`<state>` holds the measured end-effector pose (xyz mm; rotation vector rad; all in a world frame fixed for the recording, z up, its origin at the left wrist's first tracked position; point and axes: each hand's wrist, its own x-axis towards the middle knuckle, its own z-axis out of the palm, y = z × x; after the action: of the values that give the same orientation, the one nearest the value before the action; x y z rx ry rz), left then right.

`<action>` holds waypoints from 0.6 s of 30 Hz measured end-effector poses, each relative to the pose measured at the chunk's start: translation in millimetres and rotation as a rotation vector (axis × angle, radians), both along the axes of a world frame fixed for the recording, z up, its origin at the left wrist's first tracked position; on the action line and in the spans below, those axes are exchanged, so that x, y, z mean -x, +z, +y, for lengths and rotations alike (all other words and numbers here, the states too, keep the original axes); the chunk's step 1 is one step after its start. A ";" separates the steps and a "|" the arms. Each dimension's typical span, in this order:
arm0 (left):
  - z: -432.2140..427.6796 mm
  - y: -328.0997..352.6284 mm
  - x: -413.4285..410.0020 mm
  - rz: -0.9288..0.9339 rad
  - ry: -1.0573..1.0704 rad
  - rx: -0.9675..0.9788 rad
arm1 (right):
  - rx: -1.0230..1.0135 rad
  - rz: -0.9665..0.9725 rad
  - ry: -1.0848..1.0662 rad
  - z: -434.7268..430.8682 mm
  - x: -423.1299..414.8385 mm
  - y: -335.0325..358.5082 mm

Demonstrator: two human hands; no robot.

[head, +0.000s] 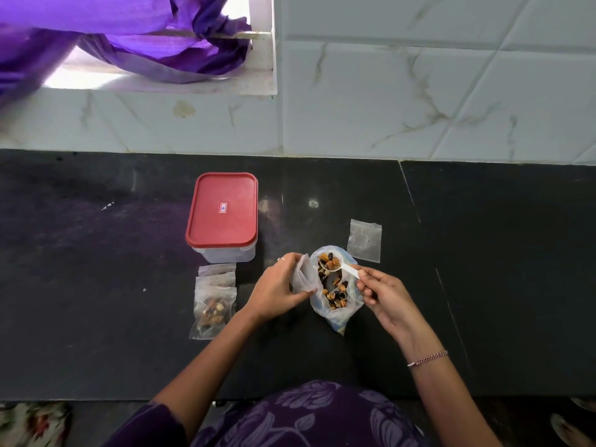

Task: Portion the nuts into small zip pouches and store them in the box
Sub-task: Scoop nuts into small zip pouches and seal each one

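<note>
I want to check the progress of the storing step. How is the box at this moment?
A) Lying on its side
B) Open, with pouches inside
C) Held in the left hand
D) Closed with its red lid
D: the red lid sits closed on the box, which stands upright on the counter, and the filled pouches lie outside it, just in front.

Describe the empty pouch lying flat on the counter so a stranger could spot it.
Find the red-lidded box on the black counter, then look right, past the open bag of nuts. The empty pouch lies there flat and alone, unlike the filled pouches stacked before the box.
</note>
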<state>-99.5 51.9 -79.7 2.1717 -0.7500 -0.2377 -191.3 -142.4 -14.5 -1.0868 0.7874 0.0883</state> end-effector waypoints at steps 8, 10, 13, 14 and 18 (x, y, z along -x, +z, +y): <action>-9.7 2.3 -2.9 -0.051 -0.001 -0.021 | 0.616 -0.069 0.267 24.4 -0.4 13.1; -13.0 3.3 -1.8 -0.053 -0.006 -0.018 | 0.958 -0.137 0.317 34.9 0.1 16.0; -17.3 5.7 1.6 -0.030 0.013 0.015 | 1.454 -0.337 0.521 53.7 4.4 16.6; -17.9 6.4 2.3 -0.017 0.023 0.027 | 1.601 -0.387 0.591 57.8 6.4 13.1; -16.1 6.9 2.9 -0.032 0.048 0.056 | 1.719 -0.501 0.541 50.3 6.0 4.7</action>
<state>-102.4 35.8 -72.8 2.1421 -0.7130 -0.1561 -197.3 -92.2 -9.7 -2.7726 -0.1111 -0.4905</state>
